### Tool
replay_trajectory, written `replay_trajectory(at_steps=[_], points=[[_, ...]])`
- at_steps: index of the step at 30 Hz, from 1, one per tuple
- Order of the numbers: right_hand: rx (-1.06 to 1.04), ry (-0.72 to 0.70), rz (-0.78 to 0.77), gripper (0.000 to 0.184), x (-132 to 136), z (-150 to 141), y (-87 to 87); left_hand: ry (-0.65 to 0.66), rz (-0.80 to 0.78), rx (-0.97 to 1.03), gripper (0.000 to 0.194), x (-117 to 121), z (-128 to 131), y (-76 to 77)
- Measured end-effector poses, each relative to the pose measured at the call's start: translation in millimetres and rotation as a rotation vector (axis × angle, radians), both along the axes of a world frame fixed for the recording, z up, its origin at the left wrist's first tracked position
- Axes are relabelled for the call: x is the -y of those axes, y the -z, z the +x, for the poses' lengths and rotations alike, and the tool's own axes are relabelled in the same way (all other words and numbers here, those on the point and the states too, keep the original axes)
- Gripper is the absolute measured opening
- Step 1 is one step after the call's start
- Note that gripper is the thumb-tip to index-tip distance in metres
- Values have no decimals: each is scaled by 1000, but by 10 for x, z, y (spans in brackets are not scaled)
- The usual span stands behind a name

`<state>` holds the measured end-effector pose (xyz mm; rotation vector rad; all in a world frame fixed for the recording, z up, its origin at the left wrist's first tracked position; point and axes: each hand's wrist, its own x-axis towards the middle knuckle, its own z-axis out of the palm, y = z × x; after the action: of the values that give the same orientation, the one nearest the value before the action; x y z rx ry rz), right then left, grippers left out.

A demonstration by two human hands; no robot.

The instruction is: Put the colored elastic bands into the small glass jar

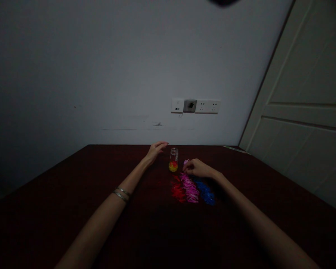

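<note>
**Right hand [194,168] at the pink pieces [189,188]**

Just right of the frame's lower centre, the pink pieces lie between red pieces [178,191] and blue pieces [206,192]; all look light and bendy, best pinched mid-length. The right hand's fingers are bunched; whether they grip any, I cannot tell. The left hand [156,150], loosely open, seems empty. Near frame centre, an upright glass jar [174,158], probably fragile, holds 2 colours, red above yellow.

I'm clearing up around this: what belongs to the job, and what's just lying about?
In the job:
- glass jar with red and yellow pieces
- red pile, pink pile, blue pile

Seemingly not:
- pale strip, far right
- bangles, worn
- wall sockets
</note>
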<state>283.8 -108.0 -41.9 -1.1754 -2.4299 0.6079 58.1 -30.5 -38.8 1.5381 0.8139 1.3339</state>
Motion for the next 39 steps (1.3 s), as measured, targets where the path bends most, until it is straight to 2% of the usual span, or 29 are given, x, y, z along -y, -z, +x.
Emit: replay_trajectory(at_steps=[2, 4, 6, 9, 11, 13, 19, 23, 30, 39], points=[[24, 5, 38, 26, 3, -58, 72, -45, -25, -59, 38, 13, -118, 19], [51, -7, 73, 26, 9, -119, 148, -26, -52, -204, 38, 50, -257, 42], [86, -12, 96, 26, 21, -174, 211, 99, -69, -417, 35, 113, -409, 63], [153, 13, 138, 28, 60, -241, 249, 362, -83, -755, 30, 244, -612, 98], [200, 30, 182, 28, 98, -280, 240, 460, -95, -904, 30, 337, -698, 128], [242, 30, 230, 28, 136, -315, 218, 504, -93, -981, 31, 422, -730, 159], [292, -25, 277, 25, 175, -375, 209, 527, -8, -1037, 38, 604, -630, 193], [262, -44, 278, 25, 153, -385, 251, 527, 36, -1070, 31, 668, -557, 174], [214, -29, 272, 25, 120, -407, 326, 525, 59, -1028, 14, 719, -514, 141], [215, -33, 271, 27, 136, -436, 340, 483, 100, -1007, 17, 692, -510, 119]])
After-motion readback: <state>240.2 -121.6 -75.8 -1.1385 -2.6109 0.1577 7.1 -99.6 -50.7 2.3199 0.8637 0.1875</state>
